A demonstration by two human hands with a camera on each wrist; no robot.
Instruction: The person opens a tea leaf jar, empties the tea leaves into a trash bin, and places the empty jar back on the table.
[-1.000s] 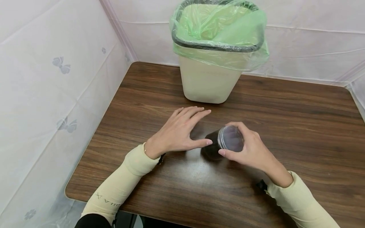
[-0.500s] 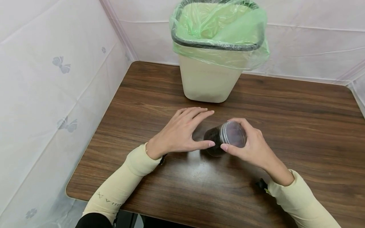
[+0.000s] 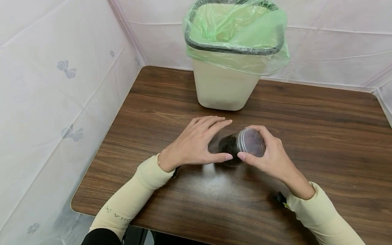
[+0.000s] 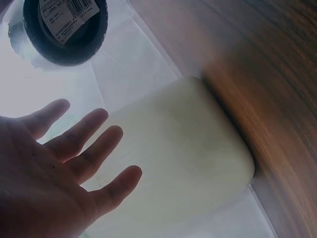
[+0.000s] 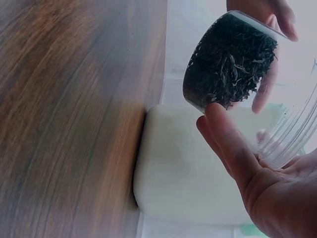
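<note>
Right hand (image 3: 273,156) grips the partly hidden jar (image 3: 242,142); left hand (image 3: 196,142) is spread, contact unclear.

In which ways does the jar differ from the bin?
The jar is much smaller than the bin. The jar is clear with dark contents; the bin is pale, lined with a green bag. The jar is held tilted; the bin stands upright. Both are containers.
</note>
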